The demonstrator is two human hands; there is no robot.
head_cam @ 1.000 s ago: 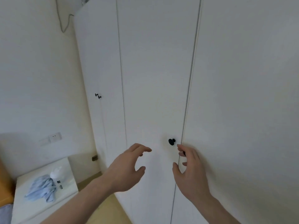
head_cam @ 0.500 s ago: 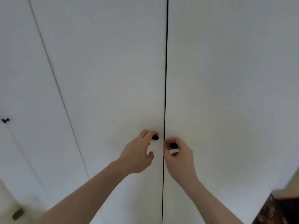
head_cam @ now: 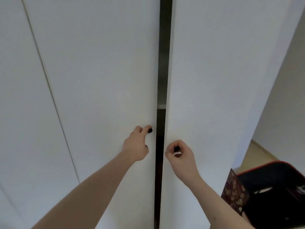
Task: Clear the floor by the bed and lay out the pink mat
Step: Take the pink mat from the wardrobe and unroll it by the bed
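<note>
While both white wardrobe doors (head_cam: 102, 80) stand slightly ajar, my left hand (head_cam: 136, 147) pinches one black knob (head_cam: 149, 130), my right hand (head_cam: 180, 156) grasping the other knob (head_cam: 176, 148).

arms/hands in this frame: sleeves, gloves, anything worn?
Both forearms are bare up to the frame edge, with no sleeves in view. Left hand and right hand are ungloved; no rings, watch or bands show on the fingers or wrists. Nothing is marked on them.
</note>
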